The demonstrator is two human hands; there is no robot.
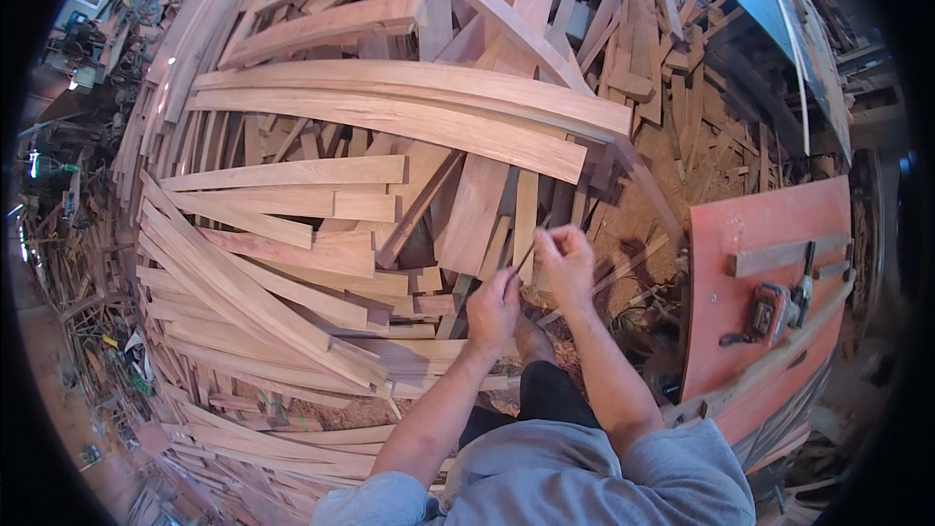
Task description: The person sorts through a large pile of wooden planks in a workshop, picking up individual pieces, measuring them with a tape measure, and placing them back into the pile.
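Left hand (493, 310), right hand (567, 261) — thin dark stick (526, 258) between

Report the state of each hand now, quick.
Left hand: closed, holding one end of a thin dark strip.
Right hand: closed at the strip's other end, apparently pinching it.

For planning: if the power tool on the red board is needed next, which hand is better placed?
Probably the right hand: the power tool lies on the red board, on the person's right, nearer that hand than the left hand. Both seem to hold a thin dark piece, though.
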